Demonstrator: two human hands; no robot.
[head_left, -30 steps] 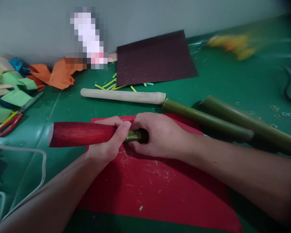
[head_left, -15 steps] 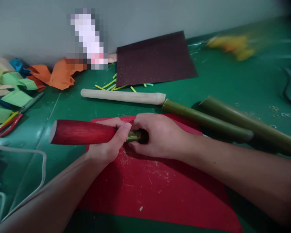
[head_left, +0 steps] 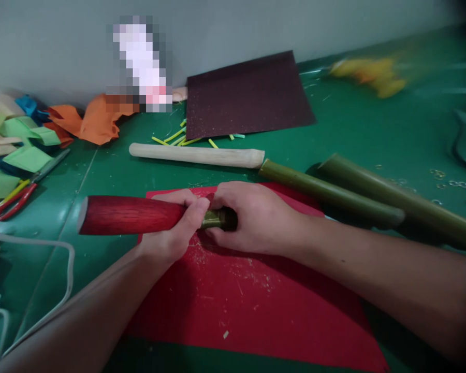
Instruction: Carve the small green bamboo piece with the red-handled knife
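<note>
My left hand (head_left: 178, 228) is wrapped round the right end of a red wooden handle (head_left: 128, 214) that lies level and points left. Close against it, my right hand (head_left: 256, 217) is closed over a short green bamboo piece (head_left: 217, 218) that shows between the two hands. Both hands work over a red sheet (head_left: 248, 300) on the green table (head_left: 353, 134). Fine pale shavings lie on the sheet just below the hands. How the handle meets the bamboo piece is hidden by my fingers.
Behind the hands lie a pale wooden stick (head_left: 196, 154) and two long green bamboo poles (head_left: 330, 192), (head_left: 396, 199). A dark sandpaper sheet (head_left: 248, 96) leans at the wall. Red-handled scissors (head_left: 13, 199), coloured paper scraps (head_left: 27, 142) and a white cable (head_left: 58, 269) are at the left.
The red handle's left end has tipped a little up and then back down; the hands have stayed in the same place with the same grip.
</note>
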